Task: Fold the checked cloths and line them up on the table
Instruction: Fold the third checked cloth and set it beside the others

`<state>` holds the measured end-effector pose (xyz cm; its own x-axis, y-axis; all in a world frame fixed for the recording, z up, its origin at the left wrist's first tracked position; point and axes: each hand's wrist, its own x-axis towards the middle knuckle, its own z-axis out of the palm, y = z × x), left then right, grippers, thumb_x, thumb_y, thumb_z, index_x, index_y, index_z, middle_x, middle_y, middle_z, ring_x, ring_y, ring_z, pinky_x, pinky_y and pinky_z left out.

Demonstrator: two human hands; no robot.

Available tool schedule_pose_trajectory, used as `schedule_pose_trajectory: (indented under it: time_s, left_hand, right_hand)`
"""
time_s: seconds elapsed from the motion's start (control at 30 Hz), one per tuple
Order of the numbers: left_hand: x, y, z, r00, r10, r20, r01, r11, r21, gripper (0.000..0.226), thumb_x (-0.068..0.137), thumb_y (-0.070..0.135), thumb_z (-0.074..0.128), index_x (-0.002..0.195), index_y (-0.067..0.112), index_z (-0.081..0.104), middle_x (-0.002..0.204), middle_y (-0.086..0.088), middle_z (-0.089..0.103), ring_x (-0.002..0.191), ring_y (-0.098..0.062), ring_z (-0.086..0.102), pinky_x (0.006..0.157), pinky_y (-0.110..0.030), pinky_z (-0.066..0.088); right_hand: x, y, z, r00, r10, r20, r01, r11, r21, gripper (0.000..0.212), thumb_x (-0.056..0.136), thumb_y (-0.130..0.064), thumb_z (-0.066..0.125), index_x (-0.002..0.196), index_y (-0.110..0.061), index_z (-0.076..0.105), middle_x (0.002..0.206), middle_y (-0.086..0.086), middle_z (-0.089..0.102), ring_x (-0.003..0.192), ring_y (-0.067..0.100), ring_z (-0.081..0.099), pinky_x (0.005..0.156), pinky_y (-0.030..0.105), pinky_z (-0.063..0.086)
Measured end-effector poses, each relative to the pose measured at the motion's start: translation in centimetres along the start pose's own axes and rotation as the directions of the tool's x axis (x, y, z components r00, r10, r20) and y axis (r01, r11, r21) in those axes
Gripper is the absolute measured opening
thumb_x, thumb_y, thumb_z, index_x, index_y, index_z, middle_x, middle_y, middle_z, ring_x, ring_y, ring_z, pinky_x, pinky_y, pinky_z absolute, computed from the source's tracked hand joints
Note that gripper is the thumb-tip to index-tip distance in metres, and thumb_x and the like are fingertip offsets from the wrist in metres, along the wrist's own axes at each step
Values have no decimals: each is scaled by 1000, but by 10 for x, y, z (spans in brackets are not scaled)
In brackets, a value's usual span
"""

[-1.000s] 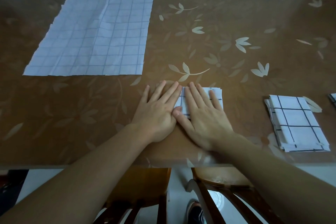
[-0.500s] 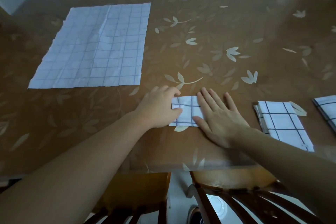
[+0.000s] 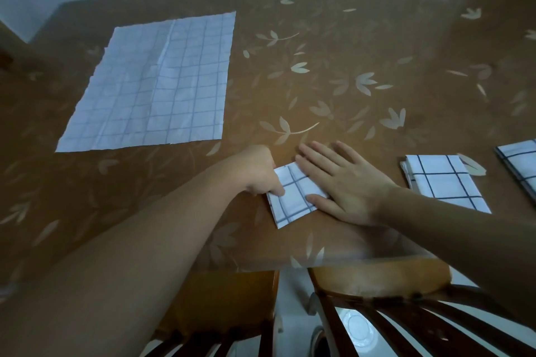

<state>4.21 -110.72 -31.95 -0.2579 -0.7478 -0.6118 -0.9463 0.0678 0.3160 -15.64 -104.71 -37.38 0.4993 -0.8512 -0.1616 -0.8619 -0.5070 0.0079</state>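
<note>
Cloths: two folded, one in hand, one still flat

Far left on the counter (image 3: 362, 38), an unfolded checked cloth (image 3: 150, 87) lies spread flat, untouched; that one is still yours to fold. At centre, your left hand (image 3: 258, 171) pinches the left edge of a small folded cloth (image 3: 293, 197), fingers curled onto it, while your right hand (image 3: 345, 185) lies flat and open on its right side. Further right, a second folded cloth (image 3: 443, 180) lies finished, with a third folded cloth (image 3: 519, 165) at the frame edge.

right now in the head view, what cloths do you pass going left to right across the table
unfolded cloth → small folded cloth under the hands → folded cloth → another folded cloth at the right edge
</note>
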Motion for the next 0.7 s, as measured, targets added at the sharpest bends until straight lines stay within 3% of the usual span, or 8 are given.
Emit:
schedule_pose_trajectory:
  time_s: [0.13, 0.23, 0.37, 0.47, 0.57, 0.63, 0.7]
  left_hand:
    - [-7, -10, -1, 999, -32, 33, 37, 987, -159, 31, 79, 26, 78, 93, -1, 71, 80, -17, 65, 64, -24, 54, 53, -25, 40]
    - [-16, -17, 7, 999, -29, 16, 32, 958, -286, 17, 85, 24, 73, 95, 10, 71, 79, -7, 65, 59, -15, 52, 47, -21, 40]
    - [-31, -25, 26, 995, 6, -95, -48, 897, -440, 12, 88, 21, 70, 100, 21, 70, 85, -2, 73, 60, -8, 61, 55, -22, 47]
    - [-46, -23, 34, 983, -14, -183, -100, 794, -599, 13, 89, 19, 69, 101, 22, 68, 91, 1, 73, 71, -7, 65, 60, -22, 49]
    - [-63, -13, 37, 973, -70, -222, -115, 685, -719, 16, 90, 20, 68, 105, 25, 66, 97, 6, 72, 82, -8, 65, 62, -21, 46]
    - [-75, -5, 37, 971, -79, -227, -123, 647, -752, 23, 91, 25, 66, 115, 23, 64, 100, 6, 71, 88, -11, 65, 62, -22, 46]
    - [-89, 4, 36, 965, -87, -247, -140, 628, -765, 25, 93, 27, 64, 118, 24, 63, 102, 6, 70, 89, -12, 64, 61, -19, 47]
  right_hand:
    - [-8, -6, 0, 987, 142, -79, -137, 989, 62, 85, 91, -68, 13, 154, -11, 15, 162, 6, 12, 149, 21, 7, 119, 45, 11]
    - [-16, -14, 2, 944, 320, -77, -302, 935, 184, 89, 87, -73, 16, 153, -14, 15, 162, 3, 11, 149, 21, 4, 119, 43, 7]
    - [-31, -29, 0, 867, 479, -139, -383, 818, 429, 74, 85, -66, 37, 144, -20, 37, 152, -2, 32, 143, 18, 22, 117, 43, 14]
    - [-40, -37, -8, 827, 531, -184, -323, 717, 617, 57, 86, -56, 54, 135, -28, 47, 138, -11, 47, 129, 10, 40, 110, 40, 30]
    - [-46, -45, -22, 805, 584, -106, -246, 491, 836, 58, 85, -46, 65, 136, -26, 46, 125, -15, 54, 113, 4, 52, 95, 28, 46]
    - [-49, -51, -36, 733, 679, 45, -273, 232, 934, 74, 83, -45, 69, 144, -23, 35, 124, -14, 50, 111, 5, 52, 94, 28, 46]
    - [-52, -55, -51, 688, 683, 246, -289, -54, 956, 69, 83, -44, 70, 140, -16, 43, 119, -13, 57, 104, 9, 58, 91, 32, 51]
